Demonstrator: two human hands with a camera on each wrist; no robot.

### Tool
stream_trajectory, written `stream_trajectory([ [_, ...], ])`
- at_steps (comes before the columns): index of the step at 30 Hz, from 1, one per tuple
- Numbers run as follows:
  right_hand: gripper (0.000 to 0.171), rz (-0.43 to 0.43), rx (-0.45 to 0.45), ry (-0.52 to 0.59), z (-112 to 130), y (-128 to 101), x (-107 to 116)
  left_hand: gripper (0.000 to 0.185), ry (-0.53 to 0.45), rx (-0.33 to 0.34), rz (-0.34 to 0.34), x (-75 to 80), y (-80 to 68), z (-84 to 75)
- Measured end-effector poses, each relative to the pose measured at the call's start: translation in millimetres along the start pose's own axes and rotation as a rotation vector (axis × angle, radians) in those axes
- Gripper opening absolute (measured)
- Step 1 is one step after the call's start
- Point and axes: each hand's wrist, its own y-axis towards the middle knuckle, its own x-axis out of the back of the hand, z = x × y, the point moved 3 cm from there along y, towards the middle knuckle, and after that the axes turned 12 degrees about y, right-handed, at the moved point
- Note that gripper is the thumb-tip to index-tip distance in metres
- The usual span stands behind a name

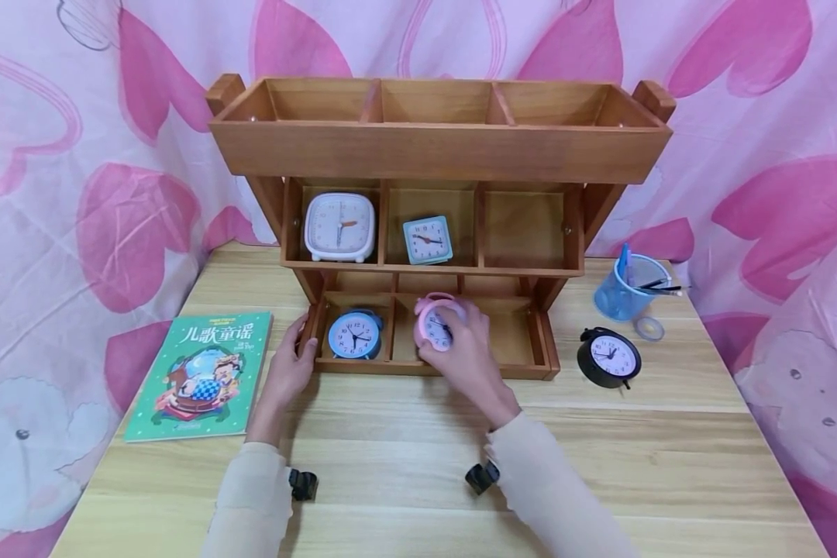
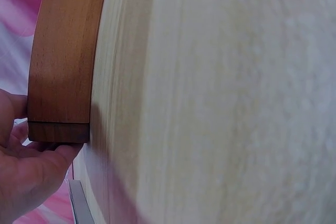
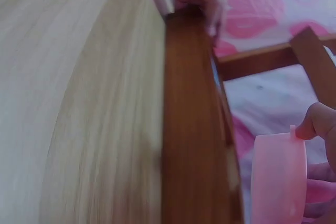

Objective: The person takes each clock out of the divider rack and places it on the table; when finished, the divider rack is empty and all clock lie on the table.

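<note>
In the head view my right hand [image 1: 469,349] grips a round pink alarm clock [image 1: 428,329] at the middle bottom compartment of a wooden shelf [image 1: 439,151]. Its fingers cover part of the dial; the right wrist view shows the clock's pink side [image 3: 278,179] beside the shelf's front board [image 3: 191,129]. My left hand [image 1: 291,370] holds the lower left corner of the shelf, thumb and fingers around the wooden end [image 2: 59,132] in the left wrist view. A blue alarm clock [image 1: 355,335] stands in the bottom left compartment.
On the middle tier stand a white clock [image 1: 339,227] and a small light-blue square clock [image 1: 428,240]. Right of the shelf are a black alarm clock [image 1: 608,358], a blue mesh pen cup [image 1: 617,294] and a tape ring [image 1: 649,328]. A green book [image 1: 198,376] lies left.
</note>
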Motion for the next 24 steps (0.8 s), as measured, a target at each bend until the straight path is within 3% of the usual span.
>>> stream_trajectory([
  [7, 0.047, -0.105, -0.032, -0.021, -24, -28, 57, 0.056, -0.006, -0.003, -0.003, 1.1, -1.6, -2.0],
  [14, 0.049, -0.299, -0.079, -0.056, -59, -61, 133, 0.057, -0.007, 0.001, 0.025, 0.2, -0.3, -3.9],
  [19, 0.054, -0.429, -0.198, -0.075, -81, -77, 187, 0.058, -0.005, 0.027, 0.039, 1.3, -0.6, -3.6],
  [24, 0.061, -0.453, -0.355, -0.17, -110, -87, 227, 0.058, -0.014, 0.04, 0.038, 1.8, -1.3, -3.0],
])
